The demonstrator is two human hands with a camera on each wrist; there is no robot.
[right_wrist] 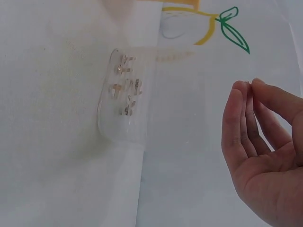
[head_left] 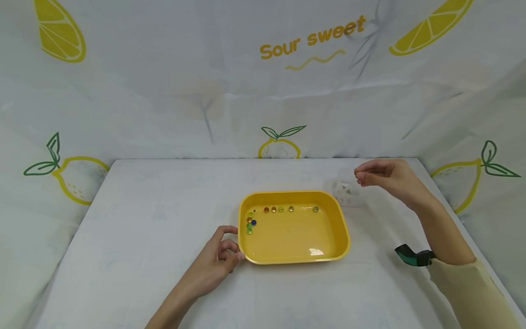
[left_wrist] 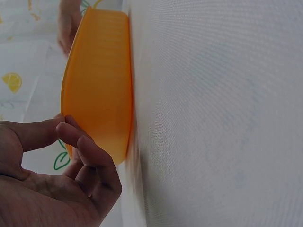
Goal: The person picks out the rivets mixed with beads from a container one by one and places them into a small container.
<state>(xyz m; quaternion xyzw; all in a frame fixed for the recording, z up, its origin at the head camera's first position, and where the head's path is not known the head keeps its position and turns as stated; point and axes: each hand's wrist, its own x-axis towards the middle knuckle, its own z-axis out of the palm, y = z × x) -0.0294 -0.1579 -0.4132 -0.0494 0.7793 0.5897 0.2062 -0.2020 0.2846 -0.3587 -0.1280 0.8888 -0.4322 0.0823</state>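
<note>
My left hand point(head_left: 215, 262) grips the left rim of a yellow plastic tray point(head_left: 279, 258) by its near corner. In the left wrist view, the left hand point(left_wrist: 61, 175) has thumb and fingers at the rim and outer wall. Several coloured glass marbles point(head_left: 266, 209) lie in the tray along its far and left sides. My right hand point(head_left: 388, 178) is raised above and right of a clear plastic box point(head_left: 352, 201), fingertips pinching a tiny dark brown piece point(head_left: 355, 172). In the right wrist view, several small metallic-looking pieces point(right_wrist: 128, 106) show in the box; their kind is unclear.
The white-covered table point(head_left: 156, 205) meets a lemon-print cloth point(head_left: 172, 82) behind and at both sides. The clear box stands close by the tray's far right corner. A black and green strap point(head_left: 412, 256) sticks out at the right wrist.
</note>
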